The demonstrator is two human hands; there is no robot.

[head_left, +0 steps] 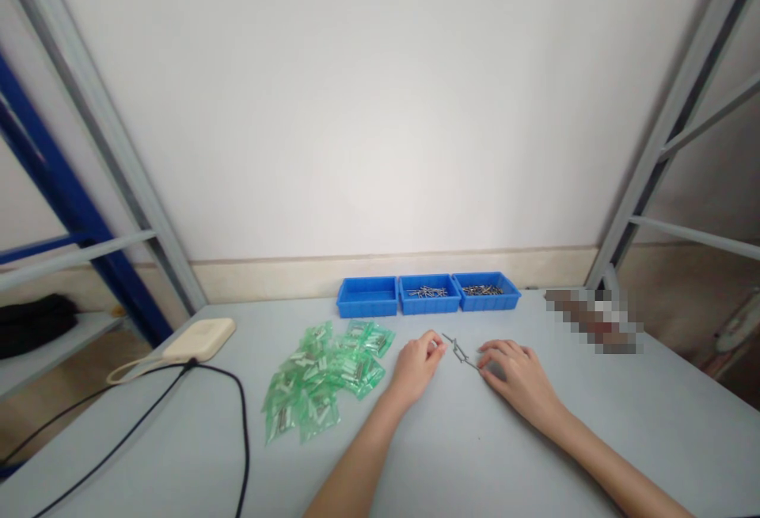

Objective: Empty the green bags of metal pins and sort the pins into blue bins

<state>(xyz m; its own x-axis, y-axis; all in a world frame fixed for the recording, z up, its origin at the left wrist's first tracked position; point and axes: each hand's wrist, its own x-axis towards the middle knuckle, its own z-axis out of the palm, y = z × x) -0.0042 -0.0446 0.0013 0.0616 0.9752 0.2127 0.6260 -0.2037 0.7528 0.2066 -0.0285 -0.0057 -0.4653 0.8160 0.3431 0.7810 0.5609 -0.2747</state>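
Note:
Several thin grey metal pieces that look like screws (460,352) lie in a loose cluster on the table between my two hands. My left hand (417,366) is at the left of this cluster, its thumb and fingers closed in a pinch. What it holds, if anything, is hidden. One screw end is close to its fingertips. On the right, my right hand (516,375) rests palm down with the fingers bent and apart. Its thumb tip is at the end of the nearest screw, and I see nothing gripped in it.
Green plastic packets (324,375) with small parts are heaped left of my hands. Behind stand three blue bins: a bare left bin (367,308), a middle bin (431,306) and a right bin (490,303) with metal pieces. A white box (202,339) and black cable (242,407) lie left.

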